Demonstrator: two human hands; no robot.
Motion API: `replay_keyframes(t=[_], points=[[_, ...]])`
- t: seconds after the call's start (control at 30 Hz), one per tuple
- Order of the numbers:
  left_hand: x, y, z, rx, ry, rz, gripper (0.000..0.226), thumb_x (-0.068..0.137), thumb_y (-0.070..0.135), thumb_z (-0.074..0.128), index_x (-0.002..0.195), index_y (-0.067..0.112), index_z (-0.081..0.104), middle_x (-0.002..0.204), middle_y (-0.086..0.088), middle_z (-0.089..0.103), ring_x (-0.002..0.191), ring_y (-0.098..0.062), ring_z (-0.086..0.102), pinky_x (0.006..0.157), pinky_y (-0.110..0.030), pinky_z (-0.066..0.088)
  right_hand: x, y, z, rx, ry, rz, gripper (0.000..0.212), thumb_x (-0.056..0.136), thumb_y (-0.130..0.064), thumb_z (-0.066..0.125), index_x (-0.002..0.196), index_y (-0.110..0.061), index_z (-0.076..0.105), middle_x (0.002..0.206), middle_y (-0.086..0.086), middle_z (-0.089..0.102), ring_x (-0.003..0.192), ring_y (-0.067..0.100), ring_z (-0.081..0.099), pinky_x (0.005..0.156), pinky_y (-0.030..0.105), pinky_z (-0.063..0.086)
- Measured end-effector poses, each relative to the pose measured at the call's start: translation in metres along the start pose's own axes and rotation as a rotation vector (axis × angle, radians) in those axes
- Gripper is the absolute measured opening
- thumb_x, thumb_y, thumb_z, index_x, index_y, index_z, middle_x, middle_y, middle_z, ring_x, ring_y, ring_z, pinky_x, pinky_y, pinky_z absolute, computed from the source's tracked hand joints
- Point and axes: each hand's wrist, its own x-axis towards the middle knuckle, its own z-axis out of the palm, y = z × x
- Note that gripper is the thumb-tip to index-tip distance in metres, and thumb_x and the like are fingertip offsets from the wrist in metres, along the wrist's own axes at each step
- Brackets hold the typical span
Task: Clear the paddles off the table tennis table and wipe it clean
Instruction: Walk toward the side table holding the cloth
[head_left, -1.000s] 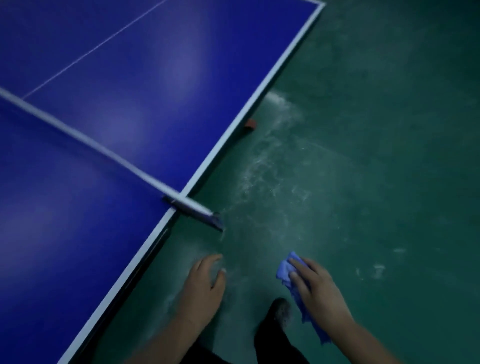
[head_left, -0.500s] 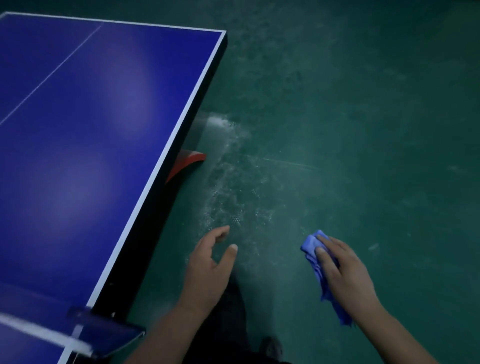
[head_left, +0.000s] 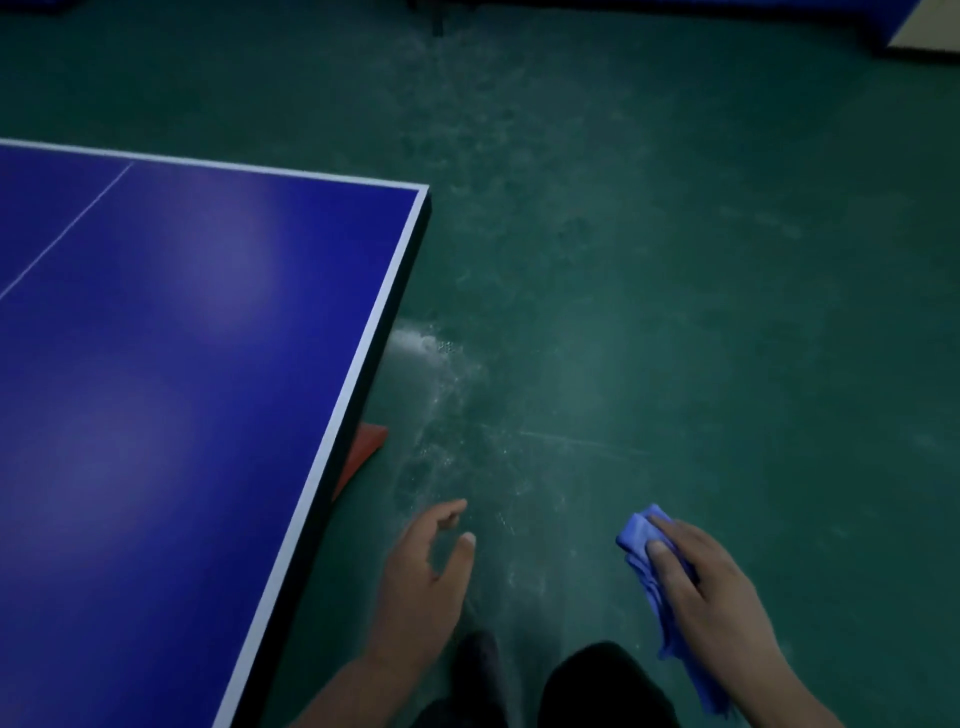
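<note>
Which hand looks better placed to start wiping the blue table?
Probably the right hand: it already grips the blue cloth. The left hand is nearer the table but empty.

One table tennis table (head_left: 171, 395) shows, blue with white edge lines. One red thing (head_left: 363, 448) pokes out from under its side edge; what it is cannot be told. There are two hands: one left hand (head_left: 423, 577), holding nothing, and one right hand (head_left: 711, 592). One blue cloth (head_left: 641, 553) is in the right hand. One dark shoe (head_left: 478, 660) shows on the green floor (head_left: 675, 260). One more blue thing (head_left: 893, 23) sits at the far corner.
</note>
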Motion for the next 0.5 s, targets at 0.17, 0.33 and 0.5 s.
replay_keyframes(t=[0.17, 0.33, 0.5], points=[[0.136, 0.048, 0.031, -0.014, -0.023, 0.046, 0.031, 0.093, 0.019, 0.066, 0.113, 0.043, 0.062, 0.119, 0.018, 0.065, 0.114, 0.001, 0.059, 0.103, -0.036, 0.049, 0.126, -0.028, -0.017, 0.004, 0.06, 0.003, 0.03, 0.095, -0.019, 0.062, 0.123, -0.028, 0.068, 0.125, -0.022, 0.059, 0.113, -0.009, 0.049, 0.098, 0.019, 0.033], [0.277, 0.097, 0.077, -0.023, 0.007, 0.02, 0.032, 0.092, 0.017, 0.066, 0.11, 0.044, 0.062, 0.117, 0.016, 0.065, 0.112, -0.002, 0.06, 0.103, -0.039, 0.049, 0.28, -0.05, -0.024, -0.005, 0.022, -0.035, 0.031, 0.097, -0.025, 0.059, 0.126, -0.031, 0.066, 0.129, -0.023, 0.057, 0.118, -0.008, 0.048, 0.097, 0.008, 0.03], [0.408, 0.168, 0.096, -0.02, 0.034, -0.019, 0.034, 0.094, 0.016, 0.064, 0.109, 0.045, 0.058, 0.117, 0.019, 0.063, 0.111, 0.002, 0.058, 0.102, -0.034, 0.049, 0.442, -0.105, -0.035, -0.024, -0.095, -0.094, 0.03, 0.098, -0.028, 0.058, 0.127, -0.032, 0.066, 0.127, -0.025, 0.056, 0.119, -0.008, 0.05, 0.092, -0.005, 0.025]])
